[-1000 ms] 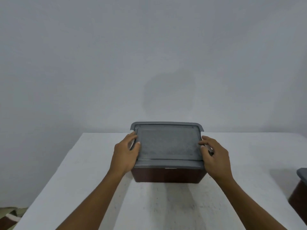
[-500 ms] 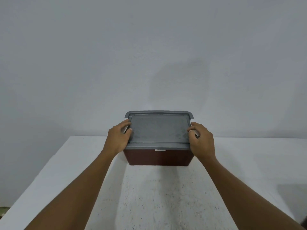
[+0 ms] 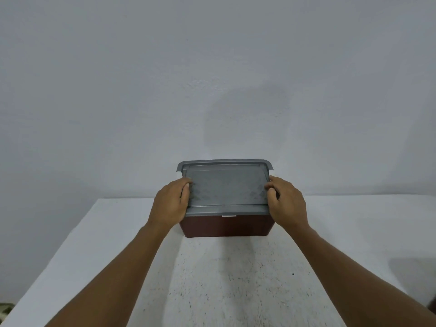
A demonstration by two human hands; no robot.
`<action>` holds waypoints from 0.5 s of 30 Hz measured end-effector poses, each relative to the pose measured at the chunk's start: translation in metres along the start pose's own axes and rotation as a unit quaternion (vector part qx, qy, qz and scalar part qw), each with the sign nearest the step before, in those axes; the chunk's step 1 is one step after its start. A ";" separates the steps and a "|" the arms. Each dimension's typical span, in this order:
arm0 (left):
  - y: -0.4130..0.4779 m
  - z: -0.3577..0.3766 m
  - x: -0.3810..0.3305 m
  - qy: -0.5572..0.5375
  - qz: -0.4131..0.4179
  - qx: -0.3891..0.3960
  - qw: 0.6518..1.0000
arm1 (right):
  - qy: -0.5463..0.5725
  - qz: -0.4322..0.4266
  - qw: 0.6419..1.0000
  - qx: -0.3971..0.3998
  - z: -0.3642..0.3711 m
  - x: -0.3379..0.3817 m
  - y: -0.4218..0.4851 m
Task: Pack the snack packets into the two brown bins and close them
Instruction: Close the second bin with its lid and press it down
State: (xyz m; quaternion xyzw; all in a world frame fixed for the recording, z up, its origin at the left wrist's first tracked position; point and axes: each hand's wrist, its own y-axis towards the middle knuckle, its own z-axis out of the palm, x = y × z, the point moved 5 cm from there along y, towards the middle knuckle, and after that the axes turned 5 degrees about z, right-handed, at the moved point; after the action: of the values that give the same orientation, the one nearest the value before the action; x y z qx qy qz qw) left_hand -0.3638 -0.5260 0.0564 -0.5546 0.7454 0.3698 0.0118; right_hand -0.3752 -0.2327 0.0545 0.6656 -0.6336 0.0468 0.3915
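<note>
White tabletop (image 3: 113,244), dark speckles toward the near edge. A soft grey shadow (image 3: 410,272) on its right side. Behind it, a plain pale grey wall (image 3: 118,79) with a faint rounded shadow patch (image 3: 240,119). Lower left corner: a patterned scrap (image 3: 4,309) below the table edge, too small to identify.

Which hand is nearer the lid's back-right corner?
Right. The right hand grips the right edge of the grey lid, just in front of that corner; the left hand grips the opposite, left edge.
</note>
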 end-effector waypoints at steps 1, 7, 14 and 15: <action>0.000 0.000 -0.001 0.017 0.007 0.001 1.000 | -0.029 -0.004 1.000 0.006 0.000 0.002 -0.001; 0.002 0.002 -0.013 0.095 0.036 0.059 0.993 | -0.137 -0.052 0.979 0.145 -0.008 0.005 -0.041; -0.028 0.021 -0.048 0.201 0.048 0.069 0.976 | -0.191 -0.086 0.956 0.207 -0.091 -0.014 -0.075; -0.034 0.029 -0.059 0.203 0.043 0.072 0.976 | -0.206 -0.083 0.953 0.207 -0.109 -0.023 -0.078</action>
State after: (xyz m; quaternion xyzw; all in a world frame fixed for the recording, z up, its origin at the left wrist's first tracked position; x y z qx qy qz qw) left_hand -0.3236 -0.4656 0.0424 -0.5831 0.7801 0.1950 -0.1162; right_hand -0.2639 -0.1597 0.0806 0.7777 -0.6190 0.0062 0.1090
